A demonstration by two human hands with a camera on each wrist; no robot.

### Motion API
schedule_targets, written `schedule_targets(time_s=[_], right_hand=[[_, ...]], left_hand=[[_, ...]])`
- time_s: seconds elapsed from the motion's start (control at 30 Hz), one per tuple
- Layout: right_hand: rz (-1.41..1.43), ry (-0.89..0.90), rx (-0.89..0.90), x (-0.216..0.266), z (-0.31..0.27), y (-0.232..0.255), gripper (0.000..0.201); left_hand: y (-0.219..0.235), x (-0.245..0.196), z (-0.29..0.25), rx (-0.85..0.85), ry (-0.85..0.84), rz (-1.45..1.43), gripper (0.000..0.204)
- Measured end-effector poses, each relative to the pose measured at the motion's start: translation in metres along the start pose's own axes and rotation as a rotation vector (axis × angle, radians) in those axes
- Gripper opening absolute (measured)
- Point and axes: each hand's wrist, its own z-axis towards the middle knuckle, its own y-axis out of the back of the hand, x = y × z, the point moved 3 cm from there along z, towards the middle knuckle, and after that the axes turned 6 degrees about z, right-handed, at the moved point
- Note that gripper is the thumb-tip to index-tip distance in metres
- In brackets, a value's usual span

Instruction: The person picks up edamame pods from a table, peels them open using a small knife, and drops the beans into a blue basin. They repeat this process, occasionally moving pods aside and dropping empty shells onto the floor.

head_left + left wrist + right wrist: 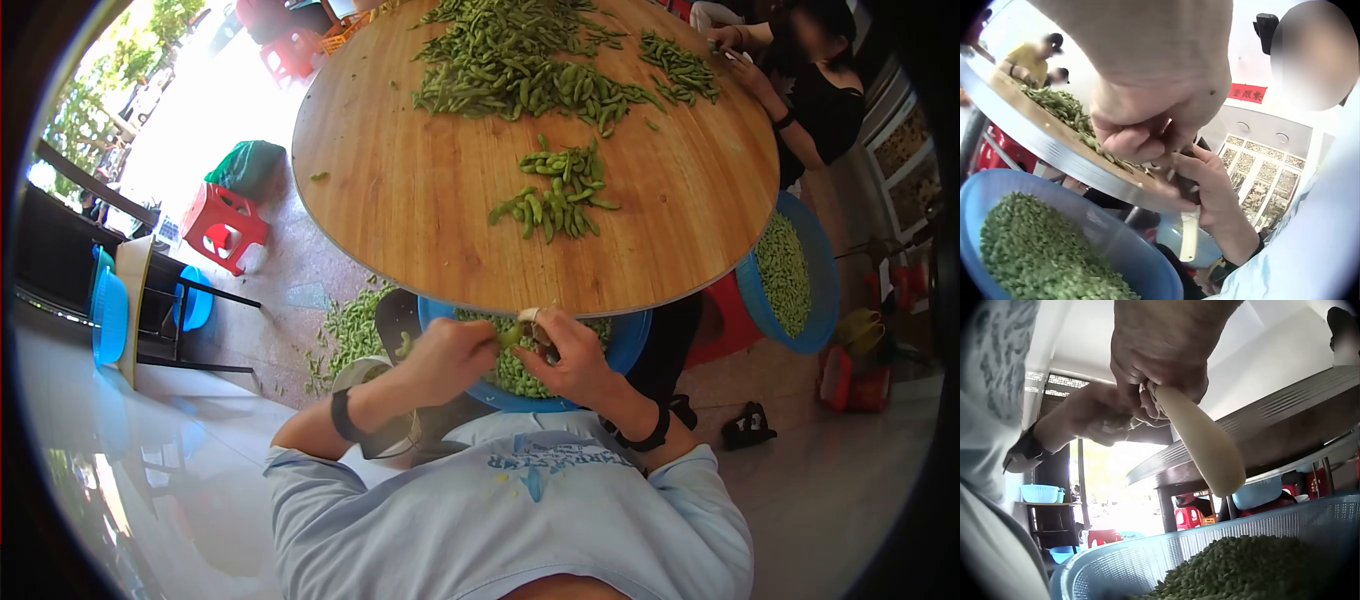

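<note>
Above a blue basket (1141,556) my two hands meet at the table's near edge. My left hand (452,357) pinches a green bean pod (509,337) with curled fingers. From the other side my right hand (572,357) grips a small tool by its cream handle (1200,440), which points down out of the fist in the right wrist view. The tool's working end is hidden by the fingers. Shelled green beans (1041,250) are heaped in the basket below.
On the round wooden table (400,200) lie a small group of pods (555,195) and a large pile (520,70). Another person (820,90) works at the right edge. A second blue basin (825,250) holds beans; empty pods (350,335) and a red stool (225,222) are at left.
</note>
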Motion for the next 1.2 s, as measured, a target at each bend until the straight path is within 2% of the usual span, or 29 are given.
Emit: schedule_targets(time_s=[0.03,0.1,0.13,0.37,0.43,0.5,0.57,0.6,0.67,0.73,0.8,0.93,1.0,1.03,1.07,1.1,1.2], right_hand=[[-0.003,0.001,-0.003,-0.005,0.001,-0.002,0.033],[-0.054,0.152,-0.049,-0.011,-0.001,-0.001,0.030],[-0.058,0.149,-0.043,-0.013,-0.003,0.000,0.030],[-0.192,0.095,0.020,-0.016,-0.003,0.007,0.026],[-0.193,0.065,0.018,-0.018,-0.004,0.013,0.026],[-0.174,0.130,0.075,-0.015,-0.009,0.018,0.025],[-0.138,0.081,0.069,-0.024,-0.012,0.023,0.024],[-0.106,0.060,0.062,-0.027,-0.012,0.024,0.023],[-0.056,0.022,0.053,-0.028,-0.012,0.024,0.021],[-0.010,-0.013,0.057,-0.025,-0.011,0.025,0.019],[0.157,-0.232,0.098,-0.028,-0.013,0.023,0.016],[0.139,-0.130,0.049,-0.030,-0.017,0.028,0.020],[0.342,-0.265,0.052,-0.039,-0.021,0.035,0.030],[0.346,-0.268,0.061,-0.038,-0.022,0.034,0.030],[0.483,-0.337,0.043,-0.038,-0.022,0.035,0.033],[0.619,-0.406,0.023,-0.038,-0.022,0.036,0.036],[0.742,-0.385,-0.056,-0.040,-0.017,0.035,0.038]], left_hand=[[-0.006,-0.001,0.004,0.000,-0.004,0.000,0.013],[-0.018,-0.005,0.010,-0.051,-0.133,-0.020,0.013],[-0.019,-0.007,0.013,0.005,-0.115,0.008,0.012],[-0.012,-0.015,0.004,0.068,-0.155,0.084,0.012],[0.011,0.005,-0.009,0.147,-0.040,0.331,0.007],[0.032,0.031,-0.022,0.278,0.124,0.692,0.007],[0.047,0.053,-0.029,0.225,0.145,0.882,0.014],[0.049,0.051,-0.022,0.237,0.139,0.884,0.014],[0.059,0.026,0.002,0.051,-0.121,0.827,0.027],[0.057,0.011,0.041,0.017,-0.163,0.663,0.035],[0.045,0.012,0.083,-0.006,-0.384,0.575,0.035],[0.016,0.033,0.135,-0.098,-0.429,0.638,0.034],[0.014,0.039,0.144,-0.094,-0.432,0.640,0.033],[0.013,0.039,0.146,-0.110,-0.531,0.659,0.031],[0.010,0.039,0.147,-0.128,-0.635,0.678,0.030],[0.011,0.035,0.148,-0.130,-0.631,0.676,0.030],[0.010,0.032,0.144,-0.088,-0.586,0.763,0.025]])
